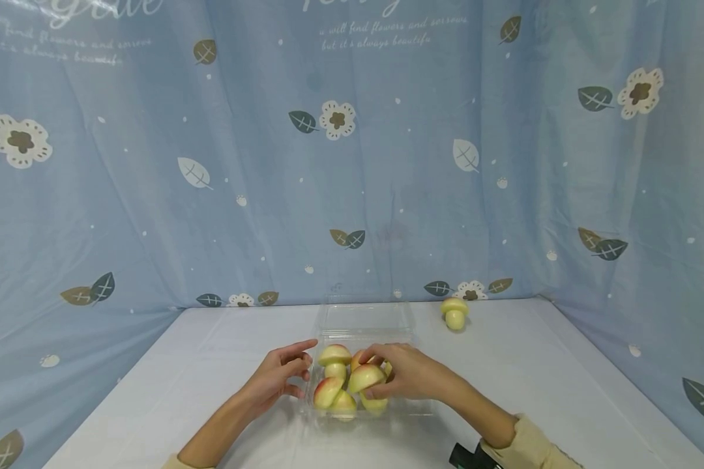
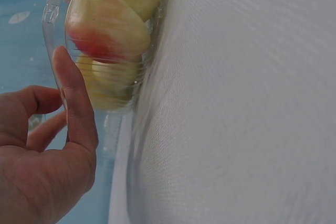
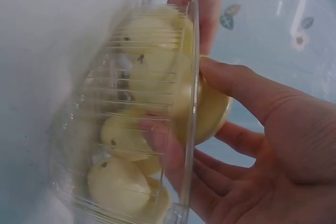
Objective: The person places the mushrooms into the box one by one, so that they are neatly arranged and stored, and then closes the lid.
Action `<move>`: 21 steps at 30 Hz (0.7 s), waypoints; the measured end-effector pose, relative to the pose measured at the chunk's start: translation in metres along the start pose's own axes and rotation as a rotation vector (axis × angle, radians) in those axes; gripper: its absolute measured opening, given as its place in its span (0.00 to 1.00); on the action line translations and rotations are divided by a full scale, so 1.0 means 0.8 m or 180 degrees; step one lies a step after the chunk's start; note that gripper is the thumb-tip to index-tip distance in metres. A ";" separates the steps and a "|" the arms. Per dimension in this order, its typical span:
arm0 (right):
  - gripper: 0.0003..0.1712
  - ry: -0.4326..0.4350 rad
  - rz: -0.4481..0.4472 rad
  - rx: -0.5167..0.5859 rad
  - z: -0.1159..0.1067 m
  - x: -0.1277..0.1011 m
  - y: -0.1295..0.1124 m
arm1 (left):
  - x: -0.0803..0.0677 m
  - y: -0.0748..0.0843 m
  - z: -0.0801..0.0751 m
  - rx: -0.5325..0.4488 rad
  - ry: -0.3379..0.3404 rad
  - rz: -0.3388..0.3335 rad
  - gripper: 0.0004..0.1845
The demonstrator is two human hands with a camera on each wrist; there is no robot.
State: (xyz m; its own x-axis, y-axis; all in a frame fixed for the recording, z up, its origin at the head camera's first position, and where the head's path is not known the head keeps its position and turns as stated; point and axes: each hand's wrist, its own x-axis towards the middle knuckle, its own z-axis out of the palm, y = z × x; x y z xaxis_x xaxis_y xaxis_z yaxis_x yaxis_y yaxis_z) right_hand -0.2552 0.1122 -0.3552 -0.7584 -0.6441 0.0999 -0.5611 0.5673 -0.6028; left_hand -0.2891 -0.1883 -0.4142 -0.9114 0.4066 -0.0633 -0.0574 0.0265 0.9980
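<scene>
A clear plastic clamshell box [image 1: 334, 414] holds several glossy yellow-green toy mushrooms [image 1: 326, 393], some blushed red. My right hand [image 1: 407, 372] pinches one toy mushroom [image 1: 366, 378] between thumb and fingers, at rim height over the box's right half. In the right wrist view, its cap [image 3: 212, 109] stands above the rim and some fingers show through the clear wall. At the box's left side is my left hand [image 1: 278, 374], fingers loosely bent and thumb apart. The left wrist view has its fingertips [image 2: 55, 100] right at the rim and the thumb along the outer wall.
The box's clear lid [image 1: 366, 317] lies folded back behind it. Another toy mushroom [image 1: 454, 314] stands at the back right of the white table [image 1: 540, 371]. A blue printed curtain [image 1: 387, 169] hangs behind and along both sides. A black object [image 1: 472, 457] shows beside the right sleeve.
</scene>
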 end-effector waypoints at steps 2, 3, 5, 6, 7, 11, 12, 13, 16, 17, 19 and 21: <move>0.28 -0.0043 -0.0008 0.0015 -0.001 -0.001 0.000 | 0.000 0.000 0.000 0.0000 0.0001 0.0005 0.32; 0.28 -0.0068 -0.0003 0.0028 -0.002 -0.002 0.000 | -0.001 0.001 0.001 0.0000 0.0005 0.0003 0.32; 0.29 -0.0118 0.0026 0.0078 -0.003 -0.003 -0.001 | -0.001 0.001 0.001 0.0003 0.0013 -0.0001 0.32; 0.29 -0.0136 0.0039 0.0099 -0.004 -0.003 -0.001 | 0.000 0.001 0.001 0.0003 0.0016 -0.0002 0.32; 0.29 -0.0155 0.0054 0.0133 -0.005 -0.003 -0.001 | 0.000 0.001 0.001 0.0006 0.0019 -0.0002 0.32; 0.29 -0.0193 0.0112 0.0165 -0.007 -0.004 -0.002 | 0.000 0.001 0.001 0.0001 0.0015 -0.0003 0.32; 0.28 -0.0197 0.0115 0.0159 -0.007 -0.004 -0.002 | 0.000 0.001 0.001 -0.0002 0.0014 -0.0006 0.32; 0.28 -0.0204 0.0121 0.0160 -0.007 -0.005 -0.001 | 0.000 0.001 0.001 0.0000 0.0013 -0.0006 0.32; 0.29 -0.0220 0.0114 0.0189 -0.009 -0.006 -0.001 | 0.000 0.001 0.001 0.0004 0.0009 -0.0008 0.32; 0.30 -0.0228 0.0111 0.0205 -0.010 -0.006 -0.001 | 0.000 0.001 0.001 0.0005 0.0009 -0.0009 0.32; 0.30 -0.0241 0.0115 0.0245 -0.011 -0.007 -0.001 | 0.000 0.001 0.001 0.0002 0.0010 -0.0007 0.32; 0.30 -0.0252 0.0120 0.0260 -0.013 -0.009 -0.001 | 0.000 0.001 0.001 -0.0001 0.0009 0.0001 0.32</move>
State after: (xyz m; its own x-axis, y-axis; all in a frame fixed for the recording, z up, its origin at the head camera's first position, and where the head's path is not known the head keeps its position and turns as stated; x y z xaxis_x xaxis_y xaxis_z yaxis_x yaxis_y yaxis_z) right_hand -0.2532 0.1217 -0.3468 -0.7481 -0.6634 0.0150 -0.5013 0.5502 -0.6679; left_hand -0.2888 -0.1874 -0.4137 -0.9126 0.4041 -0.0628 -0.0572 0.0260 0.9980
